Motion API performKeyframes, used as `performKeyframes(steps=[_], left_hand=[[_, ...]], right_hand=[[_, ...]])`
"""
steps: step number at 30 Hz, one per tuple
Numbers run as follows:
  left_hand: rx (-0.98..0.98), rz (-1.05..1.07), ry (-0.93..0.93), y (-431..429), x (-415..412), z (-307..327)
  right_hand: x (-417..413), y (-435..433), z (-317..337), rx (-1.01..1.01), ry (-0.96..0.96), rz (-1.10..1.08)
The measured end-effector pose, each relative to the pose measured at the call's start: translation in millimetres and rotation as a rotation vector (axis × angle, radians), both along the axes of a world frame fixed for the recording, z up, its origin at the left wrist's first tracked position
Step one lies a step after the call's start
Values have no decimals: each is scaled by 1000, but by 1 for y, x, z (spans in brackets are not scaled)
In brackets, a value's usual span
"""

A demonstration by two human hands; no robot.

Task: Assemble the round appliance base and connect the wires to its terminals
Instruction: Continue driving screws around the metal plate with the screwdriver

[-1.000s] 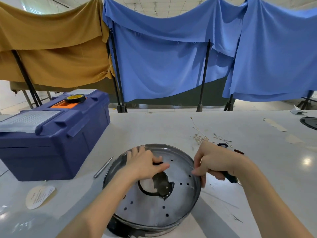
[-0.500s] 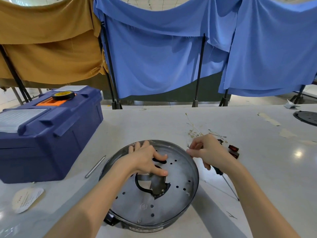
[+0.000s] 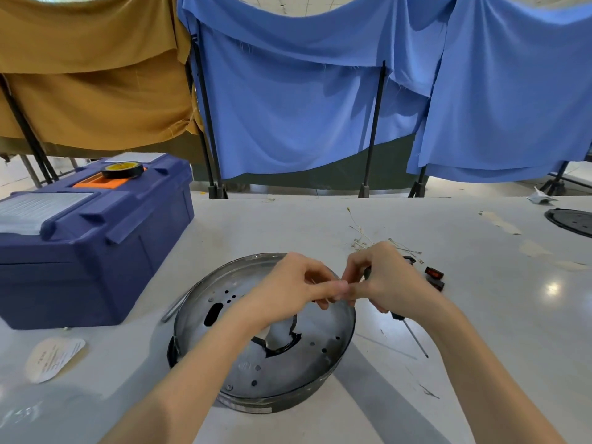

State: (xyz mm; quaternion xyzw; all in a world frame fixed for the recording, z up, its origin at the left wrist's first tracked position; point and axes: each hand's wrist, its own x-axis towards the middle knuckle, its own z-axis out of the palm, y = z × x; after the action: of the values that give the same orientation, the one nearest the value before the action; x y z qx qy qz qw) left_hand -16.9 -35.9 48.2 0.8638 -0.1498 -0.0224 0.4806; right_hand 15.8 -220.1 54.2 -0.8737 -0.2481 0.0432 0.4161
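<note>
Base (image 3: 282,370) of grey metal lay at lower centre of the frame on a white table (image 3: 288,225), open side up. It was a shallow round pan with small holes through its floor, an oval slot at its left and a large ragged opening near its middle.

Above its far right rim the two hands met fingertip to fingertip. The left hand (image 3: 294,290) had its fingers curled toward the right; whether they pinched anything small could not be told. The right hand (image 3: 384,283) was clenched round a screwdriver (image 3: 415,338), its dark handle in the palm and its thin shaft slanting down and right over the table, just beside the base.

Wires (image 3: 362,235), pale and thin, lay loose on the table just beyond the right hand, apart from the base. A red switch (image 3: 434,273) lay right of that hand.

At left stood a blue toolbox (image 3: 96,245) with a roll of tape (image 3: 122,169) on its lid. A round paper label (image 3: 54,358) lay at lower left. A black disc (image 3: 573,221) showed at the right edge. Blue cloth (image 3: 304,107) and mustard cloth (image 3: 96,75) hung across the top.
</note>
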Motion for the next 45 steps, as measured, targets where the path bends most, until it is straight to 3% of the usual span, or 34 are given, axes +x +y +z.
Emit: performKeyframes(steps=[6, 13, 25, 29, 35, 39, 45], left_hand=[[151, 90, -79, 2, -4, -8], [211, 88, -34, 13, -12, -25], [318, -6, -144, -1, -22, -33], [485, -37, -257, -9, -24, -27], [1034, -131, -507, -27, -27, -18], [1132, -165, -516, -38, -25, -8], [1105, -146, -486, -35, -20, -16]], right_hand=[[-5, 11, -11, 57, 9, -21], [9, 7, -28, 6, -122, -317], [15, 14, -40, -43, -2, -225], [16, 14, -39, -62, -4, -232], [14, 15, -38, -61, 48, -232], [14, 16, -37, -66, 63, -230], [12, 16, -36, -67, 81, -226]])
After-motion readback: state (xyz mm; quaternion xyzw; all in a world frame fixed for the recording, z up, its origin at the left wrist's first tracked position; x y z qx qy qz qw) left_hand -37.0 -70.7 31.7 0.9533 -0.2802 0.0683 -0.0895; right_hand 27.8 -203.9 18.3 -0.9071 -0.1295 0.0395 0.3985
